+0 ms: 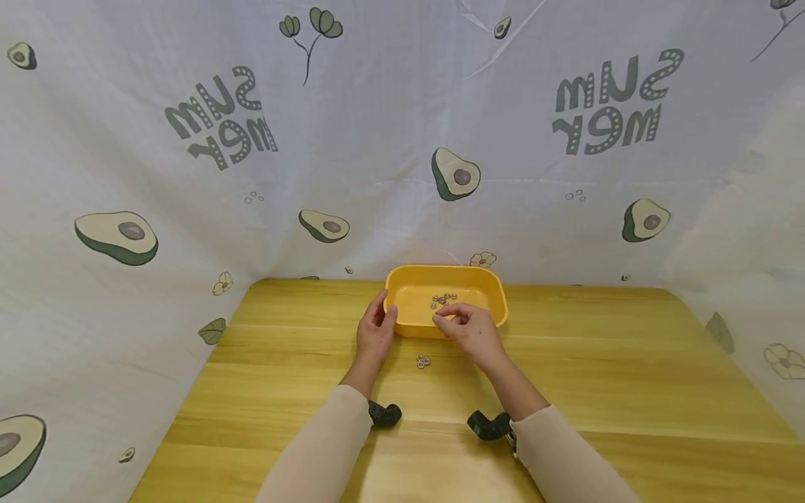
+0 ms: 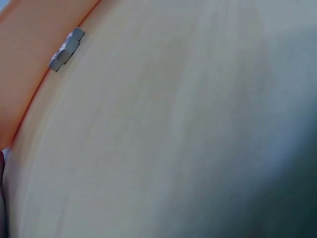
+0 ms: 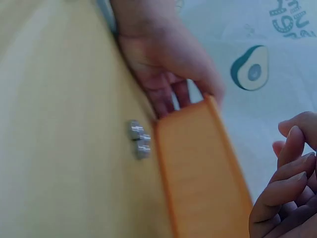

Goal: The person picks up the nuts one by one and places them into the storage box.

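The tray [image 1: 409,330] sits on the far part of the table [image 1: 604,377], directly before the cloth [image 1: 377,154]. One group of nuts [image 1: 443,300] lies in the tray. Three loose nuts [image 1: 421,365] lie on the table before the tray, between the forearms. The left hand [image 1: 375,335] is at the tray's left end; the right hand [image 1: 476,337] is over its near rim, right of centre.

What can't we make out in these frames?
- What, if anything, the right hand pinches: too small in head view; cut off by right edge in right wrist view.
- Exact count of inner nuts in the yellow tray: tiny in head view; hidden by tray wall in right wrist view.
- Outer nuts' fine detail: blurred in right wrist view.
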### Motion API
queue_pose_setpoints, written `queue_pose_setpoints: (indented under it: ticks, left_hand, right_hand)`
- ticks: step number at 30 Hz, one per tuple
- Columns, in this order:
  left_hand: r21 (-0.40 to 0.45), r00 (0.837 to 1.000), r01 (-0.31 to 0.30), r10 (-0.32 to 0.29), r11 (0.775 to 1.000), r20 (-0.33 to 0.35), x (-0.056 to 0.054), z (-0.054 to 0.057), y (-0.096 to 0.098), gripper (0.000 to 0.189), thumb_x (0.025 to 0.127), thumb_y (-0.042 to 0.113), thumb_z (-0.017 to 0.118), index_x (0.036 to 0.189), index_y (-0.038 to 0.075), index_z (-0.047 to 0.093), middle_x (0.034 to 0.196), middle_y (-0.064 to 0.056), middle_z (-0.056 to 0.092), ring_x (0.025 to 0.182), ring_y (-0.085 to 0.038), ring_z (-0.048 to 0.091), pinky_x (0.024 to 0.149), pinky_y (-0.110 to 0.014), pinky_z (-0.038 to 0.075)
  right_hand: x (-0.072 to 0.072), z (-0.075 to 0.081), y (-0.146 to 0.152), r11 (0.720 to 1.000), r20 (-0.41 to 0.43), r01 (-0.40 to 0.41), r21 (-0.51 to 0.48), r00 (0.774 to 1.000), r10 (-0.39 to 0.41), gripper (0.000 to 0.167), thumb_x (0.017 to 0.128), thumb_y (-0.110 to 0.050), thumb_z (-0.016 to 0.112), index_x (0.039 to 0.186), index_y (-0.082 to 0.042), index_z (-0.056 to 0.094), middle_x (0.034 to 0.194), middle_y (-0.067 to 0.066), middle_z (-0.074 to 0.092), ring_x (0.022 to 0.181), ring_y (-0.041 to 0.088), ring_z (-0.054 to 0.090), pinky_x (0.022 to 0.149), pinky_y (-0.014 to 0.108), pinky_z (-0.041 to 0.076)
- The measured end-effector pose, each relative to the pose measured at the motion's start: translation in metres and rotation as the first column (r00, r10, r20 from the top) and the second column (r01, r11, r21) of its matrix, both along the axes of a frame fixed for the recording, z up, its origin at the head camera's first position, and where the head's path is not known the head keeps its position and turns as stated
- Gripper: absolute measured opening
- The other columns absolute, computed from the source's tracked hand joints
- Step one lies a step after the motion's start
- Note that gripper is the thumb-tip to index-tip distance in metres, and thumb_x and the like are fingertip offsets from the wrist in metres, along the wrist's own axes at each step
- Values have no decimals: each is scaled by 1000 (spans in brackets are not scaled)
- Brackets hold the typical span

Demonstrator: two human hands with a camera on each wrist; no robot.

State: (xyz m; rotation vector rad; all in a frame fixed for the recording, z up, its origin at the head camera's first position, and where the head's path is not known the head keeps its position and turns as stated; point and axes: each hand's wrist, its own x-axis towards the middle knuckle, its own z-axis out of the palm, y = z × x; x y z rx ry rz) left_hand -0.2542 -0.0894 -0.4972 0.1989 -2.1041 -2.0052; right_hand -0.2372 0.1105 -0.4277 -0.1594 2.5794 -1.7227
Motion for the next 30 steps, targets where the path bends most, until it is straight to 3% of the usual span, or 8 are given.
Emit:
queue_pose_setpoints:
  ticks: [8,14,23,30]
  left_hand:
    - [12,1000,-8,8,1000,-13,-1,0,0,47,101,25,63,148,20,55,155,-10,53,144,-28,50,119,-44,42]
    - [7,1000,-4,4,1000,-28,0,-1,0,48,101,25,63,148,17,56,155,-13,52,144,-30,49,120,-46,40]
    - [9,1000,-9,9,1000,-3,1,1,1,47,101,27,64,147,20,56,154,-11,54,143,-27,51,120,-44,41]
    - [-7,1000,-16,16,1000,-3,1,0,1,47,102,25,63,148,20,56,153,-11,54,143,-28,51,120,-45,41]
  right_hand:
    - [17,-33,-2,1000,82,-2,17,997,1,16,90,-22,78,96,-7,77,62,-2,57,57,12,48,49,20,37]
    - [20,-50,-4,997,115,-70,21,991,67,14,89,-18,78,97,-6,76,65,-1,59,58,11,51,50,20,38]
    - [25,-57,-6,982,113,-157,108,983,145,17,84,-16,79,100,-10,76,66,-2,56,57,11,49,50,20,37]
    - [26,-57,-9,973,90,-135,187,989,120,10,83,-16,80,92,-15,76,66,-2,56,57,12,49,50,22,38]
